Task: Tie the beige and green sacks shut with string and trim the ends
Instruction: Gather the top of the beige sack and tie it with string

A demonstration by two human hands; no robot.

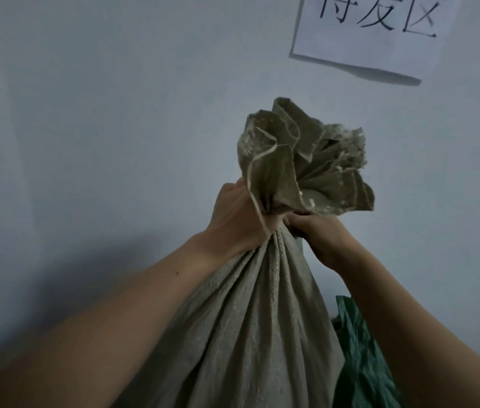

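Filling the bg behind both hands is a plain pale wall (85, 113). Next biggest, the beige sack (247, 319) stands upright b/w the forearms, neck bunched right in the hands w/ its frayed top fanning out above them. Green sack (359, 363) sits below the right hand, just beside the beige one, partly hidden by the forearm. White paper sign (380, 33) w/ black characters is on the wall, up above the right hand. Left hand (241, 219) wraps tight round the neck; right hand (324, 240) grips it from the other side, fingers curled in.
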